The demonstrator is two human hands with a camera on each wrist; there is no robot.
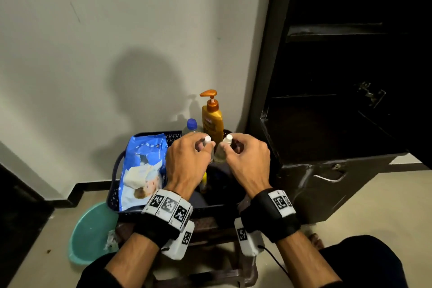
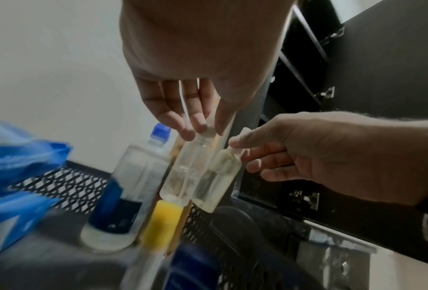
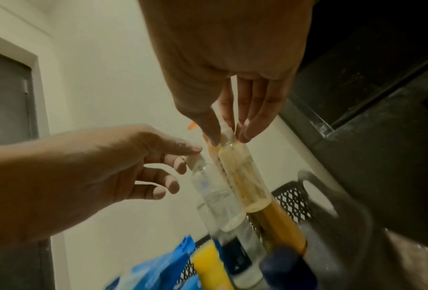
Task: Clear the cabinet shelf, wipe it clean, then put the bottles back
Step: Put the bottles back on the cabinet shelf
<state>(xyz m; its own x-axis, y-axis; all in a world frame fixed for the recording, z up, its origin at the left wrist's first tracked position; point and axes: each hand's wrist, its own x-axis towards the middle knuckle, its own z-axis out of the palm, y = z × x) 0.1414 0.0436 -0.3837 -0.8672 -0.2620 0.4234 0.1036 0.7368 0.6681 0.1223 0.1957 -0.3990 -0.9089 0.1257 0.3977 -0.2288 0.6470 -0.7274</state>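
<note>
My left hand point(image 1: 205, 145) pinches the white cap of a small clear bottle point(image 2: 183, 176). Beside it, my right hand point(image 1: 230, 145) pinches the cap of a small bottle of yellowish liquid point(image 3: 245, 176). The two bottles hang upright, side by side and almost touching, above the dark blue basket point(image 1: 114, 184). In the wrist views the left fingertips point(image 2: 200, 125) and right fingertips point(image 3: 247, 135) close on the caps. The open dark cabinet stands to the right, its lower shelf point(image 1: 327, 133) bare.
In the basket stand an orange pump bottle point(image 1: 211, 119) and a blue-capped clear bottle point(image 1: 191, 124), with a blue wipes pack point(image 1: 142, 168) at its left and a yellow-capped item point(image 1: 204, 180) below my hands. The basket rests on a brown stool point(image 1: 210, 229). A teal basin point(image 1: 93, 234) lies on the floor.
</note>
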